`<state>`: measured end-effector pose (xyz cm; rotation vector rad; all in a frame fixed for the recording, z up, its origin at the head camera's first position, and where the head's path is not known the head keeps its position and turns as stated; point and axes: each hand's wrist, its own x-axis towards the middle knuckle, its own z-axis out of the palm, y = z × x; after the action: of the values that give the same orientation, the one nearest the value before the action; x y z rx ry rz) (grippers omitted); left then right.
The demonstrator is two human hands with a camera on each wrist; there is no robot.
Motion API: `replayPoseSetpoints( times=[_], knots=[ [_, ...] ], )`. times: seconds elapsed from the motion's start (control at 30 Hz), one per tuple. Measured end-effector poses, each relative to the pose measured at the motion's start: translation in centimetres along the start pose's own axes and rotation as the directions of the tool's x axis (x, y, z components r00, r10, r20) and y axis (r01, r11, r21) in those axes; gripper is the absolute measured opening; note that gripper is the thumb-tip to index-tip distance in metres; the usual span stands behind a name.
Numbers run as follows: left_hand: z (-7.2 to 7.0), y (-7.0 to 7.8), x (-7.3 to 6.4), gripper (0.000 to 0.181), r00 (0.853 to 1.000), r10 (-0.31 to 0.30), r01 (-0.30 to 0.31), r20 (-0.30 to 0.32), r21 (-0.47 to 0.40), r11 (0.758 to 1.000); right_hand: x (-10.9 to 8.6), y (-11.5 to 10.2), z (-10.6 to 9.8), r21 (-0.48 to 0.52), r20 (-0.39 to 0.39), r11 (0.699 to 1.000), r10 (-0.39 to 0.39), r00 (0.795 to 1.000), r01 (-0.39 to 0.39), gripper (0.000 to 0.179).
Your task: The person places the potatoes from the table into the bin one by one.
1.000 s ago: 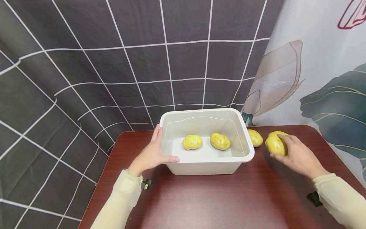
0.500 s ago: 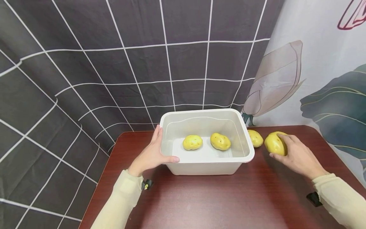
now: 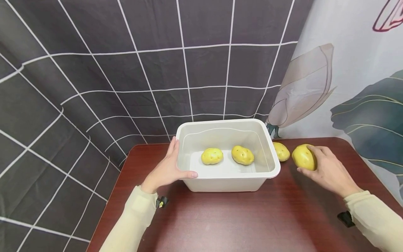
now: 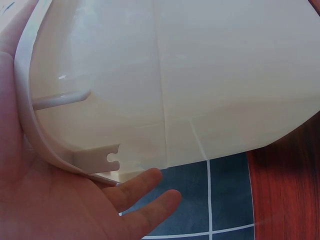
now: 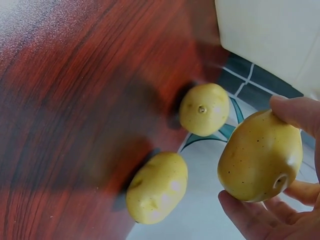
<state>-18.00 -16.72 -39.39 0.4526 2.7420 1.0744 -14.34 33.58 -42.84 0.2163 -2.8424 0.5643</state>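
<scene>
My right hand [image 3: 329, 171] holds a yellow potato [image 5: 260, 157] between thumb and fingers, to the right of the off-white plastic bin [image 3: 225, 184]. The right wrist view shows this potato raised toward the camera, while a round-looking potato [image 5: 205, 109] and a longer one [image 5: 157, 187] lie on the table. My left hand [image 3: 165, 171] rests against the bin's left front corner, thumb laid along the near rim and fingers extended along the left side. Inside the bin lie two more potatoes, one on the left [image 3: 212, 156] and one on the right [image 3: 242, 155].
The reddish-brown table [image 3: 226, 220] carries the bin toward its back edge. Behind it hangs a dark cloth with white grid lines [image 3: 207, 66]. A pale cloth with leaf prints [image 3: 349, 87] hangs at the right, beyond the table edge.
The potato in my right hand has shifted up slightly, hiding the one behind it in the head view. My left hand and the bin stay in place.
</scene>
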Motion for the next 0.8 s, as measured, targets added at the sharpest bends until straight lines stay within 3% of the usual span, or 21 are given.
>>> replayPoseSetpoints(
  times=[0.8],
  knots=[
    [0.0,0.05,0.1,0.139,1.0,-0.011,0.011,0.001,0.018,1.0,0.26,-0.63,-0.27,0.016,-0.048,1.0,-0.023,0.999,0.024,0.085]
  ],
)
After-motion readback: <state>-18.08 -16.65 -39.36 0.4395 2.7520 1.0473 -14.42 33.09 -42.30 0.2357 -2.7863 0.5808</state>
